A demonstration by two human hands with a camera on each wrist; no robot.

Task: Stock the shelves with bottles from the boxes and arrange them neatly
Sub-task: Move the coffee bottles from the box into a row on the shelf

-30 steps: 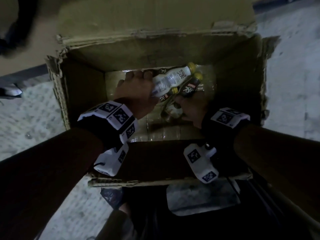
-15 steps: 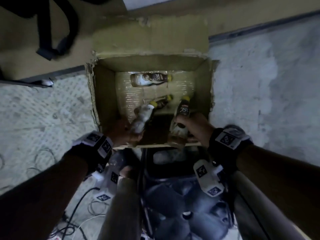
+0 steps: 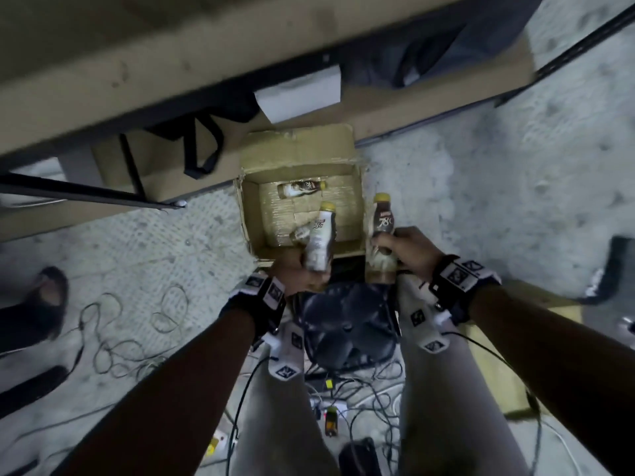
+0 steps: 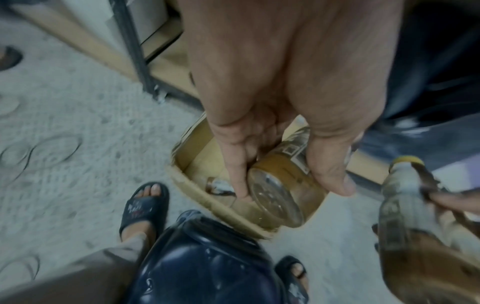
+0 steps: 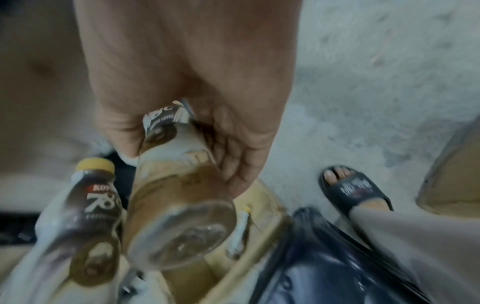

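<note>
Each hand grips a bottle, left hand, right hand; only head view shows the box.

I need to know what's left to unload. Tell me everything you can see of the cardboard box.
The box is plain brown corrugated cardboard, open-topped, with torn, frayed edges and its far flap folded back. It sits on the pale floor against the shelf base, just beyond the dark stool. Inside, one bottle lies on its side at the far end, and another seems to lie near the front.

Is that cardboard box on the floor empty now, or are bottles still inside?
Not empty. The cardboard box stands open, and one bottle lies on its side along the far wall. A second seems to lie near the left hand.
</note>
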